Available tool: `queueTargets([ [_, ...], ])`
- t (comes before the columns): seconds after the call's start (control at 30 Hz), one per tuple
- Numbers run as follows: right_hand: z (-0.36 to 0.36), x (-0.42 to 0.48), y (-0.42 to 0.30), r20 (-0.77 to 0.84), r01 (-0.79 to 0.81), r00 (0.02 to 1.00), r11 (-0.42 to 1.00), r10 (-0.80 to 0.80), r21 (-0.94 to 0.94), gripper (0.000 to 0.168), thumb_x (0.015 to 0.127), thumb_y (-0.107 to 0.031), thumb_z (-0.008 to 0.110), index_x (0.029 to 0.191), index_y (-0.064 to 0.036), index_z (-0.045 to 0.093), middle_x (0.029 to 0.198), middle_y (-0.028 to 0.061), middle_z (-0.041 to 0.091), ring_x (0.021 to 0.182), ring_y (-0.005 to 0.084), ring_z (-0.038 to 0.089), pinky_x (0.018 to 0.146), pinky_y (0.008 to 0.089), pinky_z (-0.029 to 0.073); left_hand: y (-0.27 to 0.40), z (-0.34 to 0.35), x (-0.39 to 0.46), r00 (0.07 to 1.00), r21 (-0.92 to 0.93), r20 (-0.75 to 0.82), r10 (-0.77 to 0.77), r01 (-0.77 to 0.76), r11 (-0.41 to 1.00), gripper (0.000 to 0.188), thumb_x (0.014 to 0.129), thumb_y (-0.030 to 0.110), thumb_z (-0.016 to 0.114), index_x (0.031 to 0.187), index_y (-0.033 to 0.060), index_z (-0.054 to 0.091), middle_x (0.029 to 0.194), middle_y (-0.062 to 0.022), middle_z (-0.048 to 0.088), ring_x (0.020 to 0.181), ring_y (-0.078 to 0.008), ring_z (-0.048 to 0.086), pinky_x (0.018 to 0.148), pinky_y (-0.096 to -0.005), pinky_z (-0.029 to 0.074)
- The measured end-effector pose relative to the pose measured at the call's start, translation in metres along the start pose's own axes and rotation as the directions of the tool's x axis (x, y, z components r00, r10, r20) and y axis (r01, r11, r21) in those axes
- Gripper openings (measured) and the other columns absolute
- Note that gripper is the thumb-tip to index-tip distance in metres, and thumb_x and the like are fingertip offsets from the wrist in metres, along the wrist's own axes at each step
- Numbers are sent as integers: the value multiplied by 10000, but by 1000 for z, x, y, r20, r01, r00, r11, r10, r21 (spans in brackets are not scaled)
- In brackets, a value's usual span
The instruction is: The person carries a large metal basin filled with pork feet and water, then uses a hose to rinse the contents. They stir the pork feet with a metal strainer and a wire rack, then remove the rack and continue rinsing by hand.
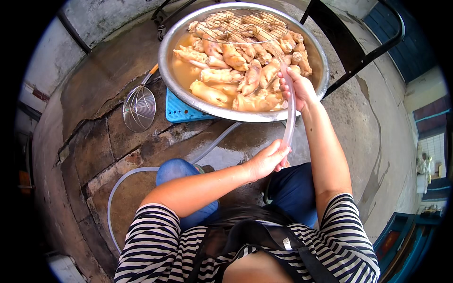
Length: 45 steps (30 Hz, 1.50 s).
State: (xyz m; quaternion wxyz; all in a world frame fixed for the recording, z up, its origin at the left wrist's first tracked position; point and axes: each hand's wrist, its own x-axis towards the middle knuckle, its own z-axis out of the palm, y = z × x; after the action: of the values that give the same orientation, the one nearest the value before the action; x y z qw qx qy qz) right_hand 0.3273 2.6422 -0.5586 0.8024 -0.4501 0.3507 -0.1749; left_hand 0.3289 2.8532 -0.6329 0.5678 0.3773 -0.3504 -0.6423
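Note:
A pale translucent hose (290, 116) is gripped by both of my hands. My right hand (298, 86) is wrapped around it near its outlet, over the right rim of a wide metal basin (166, 63). Lower down, my left hand (269, 160) holds the same hose above my knees. Water seems to stream from the outlet onto a heap of pig's trotters (233, 58), which sit in cloudy, yellowish water (182, 76). An oval wire rack (247, 26) lies over the trotters at the far side.
A blue plastic stool (180, 111) supports the basin. On the floor to the left rests a wire-mesh skimmer (139, 108) with an orange handle. More hose (116, 187) loops past my left knee. A black metal-framed chair (339, 46) stands right. The paving is wet and cracked.

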Motion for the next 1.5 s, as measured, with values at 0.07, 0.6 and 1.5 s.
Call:
queueTargets([
  [0.07, -2, 4, 4, -23, 10, 1000, 999, -11, -36, 259, 948, -273, 467, 902, -25, 527, 636, -22, 464, 488, 50, 413, 374, 172, 345, -2, -2, 0, 1000, 6, -8, -7, 7, 1000, 273, 1003, 312, 353, 1079, 65, 441, 764, -14, 465, 659, -93, 440, 615, -217, 401],
  [0.6, -20, 11, 12, -161, -26, 987, 973, -11, -228, 268, 913, -237, 455, 753, -42, 545, 554, -22, 477, 426, 73, 395, 367, 214, 327, -5, -4, 0, 998, 44, 0, -70, 70, 997, 323, 995, 362, 364, 1066, 63, 462, 760, -7, 474, 656, -83, 452, 604, -212, 405],
  [1.5, -8, 4, 32, -101, -179, 983, 906, 151, -383, 248, 917, -217, 453, 766, -47, 550, 540, -36, 471, 407, 60, 385, 349, 212, 308, -9, 1, -7, 980, 154, 67, -185, 173, 973, 256, 1000, 299, 364, 1022, 53, 431, 776, -15, 491, 656, -88, 457, 615, -225, 430],
])
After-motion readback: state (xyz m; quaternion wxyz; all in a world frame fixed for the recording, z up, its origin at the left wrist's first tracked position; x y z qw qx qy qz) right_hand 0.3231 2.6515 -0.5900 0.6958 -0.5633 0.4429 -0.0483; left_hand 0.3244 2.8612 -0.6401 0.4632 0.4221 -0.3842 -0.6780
